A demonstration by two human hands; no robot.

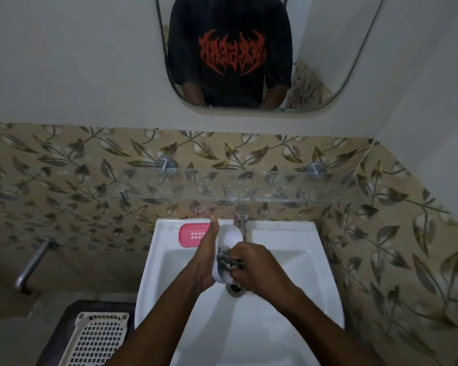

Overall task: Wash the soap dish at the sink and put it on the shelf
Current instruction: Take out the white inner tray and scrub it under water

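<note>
while the person stands over the white sink [288, 262], both hands meet above the basin. the left hand [205, 257] is closed around the left side of a white soap dish [229, 237], thumb pointing up toward the wall, and holds the dish tilted on its edge over the drain [234, 288]. the right hand [259, 269] is curled shut on a dark grey scrubber [229, 262] and presses it against the lower part of the dish's hollow face. the dish sits just under the metal tap [241, 220], whose spout comes down right beside the dish's upper right edge; whether water runs cannot be told.

on the sink's back ledge, to the left of the left thumb, lies a pink tray [193, 235] with a small grid of holes, partly hidden by the hand. above the sink a clear glass shelf [275, 186] is fixed to the leaf-patterned tiles on two round metal brackets, and it is well apart from the dish. higher up, a mirror [328, 62] reflects the person's black shirt with red lettering. left of the sink a metal pipe [32, 262] sticks out from the wall, and below it a cream plastic basket [95, 339] with a perforated surface rests on a dark surface near the sink's front left corner.
</note>
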